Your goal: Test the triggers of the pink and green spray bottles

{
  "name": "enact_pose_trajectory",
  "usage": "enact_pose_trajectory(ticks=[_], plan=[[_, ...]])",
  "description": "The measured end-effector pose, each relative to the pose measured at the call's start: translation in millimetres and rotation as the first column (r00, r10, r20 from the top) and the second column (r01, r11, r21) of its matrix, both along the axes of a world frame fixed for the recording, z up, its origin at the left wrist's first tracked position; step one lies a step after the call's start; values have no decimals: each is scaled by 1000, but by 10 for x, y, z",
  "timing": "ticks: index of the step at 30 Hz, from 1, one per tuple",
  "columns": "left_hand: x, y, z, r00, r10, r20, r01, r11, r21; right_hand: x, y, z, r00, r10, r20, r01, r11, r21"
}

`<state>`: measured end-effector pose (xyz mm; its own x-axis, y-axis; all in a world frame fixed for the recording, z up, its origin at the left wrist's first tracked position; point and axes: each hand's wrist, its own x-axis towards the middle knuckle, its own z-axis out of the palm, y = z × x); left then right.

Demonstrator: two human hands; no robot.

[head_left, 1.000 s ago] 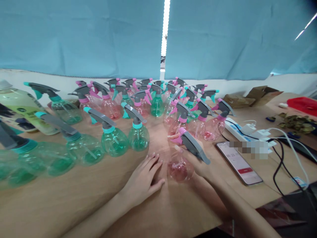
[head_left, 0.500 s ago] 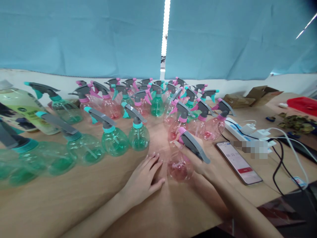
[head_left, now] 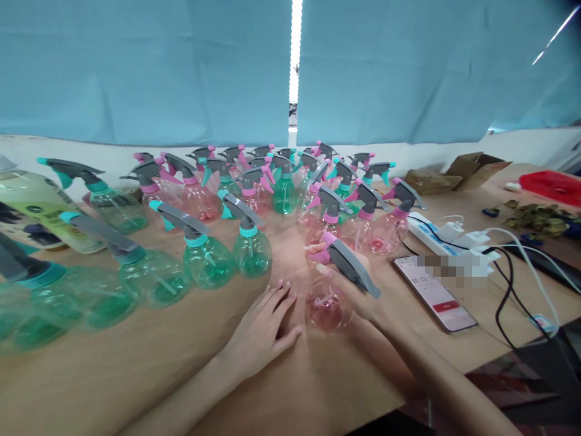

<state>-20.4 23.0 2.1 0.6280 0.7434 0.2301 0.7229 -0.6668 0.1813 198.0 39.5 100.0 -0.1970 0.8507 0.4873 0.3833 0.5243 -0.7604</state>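
My right hand (head_left: 356, 284) is wrapped around the neck of a pink spray bottle (head_left: 327, 310) with a grey and pink trigger head. The bottle stands upright on the table, its nozzle pointing away from me. Flat on the wood to its left lies my left hand (head_left: 267, 321), fingers spread and holding nothing. Just beyond that hand is a green spray bottle (head_left: 252, 251) with a turquoise collar. Another pink spray bottle (head_left: 324, 224) stands right behind the held one, partly covered by it.
Several more green bottles (head_left: 209, 260) line the left side, with a large yellow-green bottle (head_left: 54, 206) behind. Pink and green bottles crowd the back. On the right are a phone (head_left: 433, 293), a white power strip (head_left: 426, 233) with cables, and an open cardboard box (head_left: 476, 169).
The view has shifted slightly. The index finger of my right hand has stretched out beside the pink trigger; both hands stay in nearly the same places.
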Motion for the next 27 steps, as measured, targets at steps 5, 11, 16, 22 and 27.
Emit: enact_pose_trajectory(ticks=[5,11,16,22,27], plan=[[0,6,-17,1000,3,8,-3,1000,13,2,-63,77,993,-111,34,111,994,1],[12,2,-2,1000,2,-3,-2,999,34,52,-6,-72,993,-98,71,105,990,-90],[13,1,-12,1000,1,8,-1,999,48,162,-82,-214,988,-94,123,105,990,-93],[10,20,-28,1000,0,19,-1,998,64,237,-324,-468,958,-231,168,208,967,146],[32,-17,-14,999,33,16,-35,984,172,180,-236,-565,932,-292,213,247,945,216]])
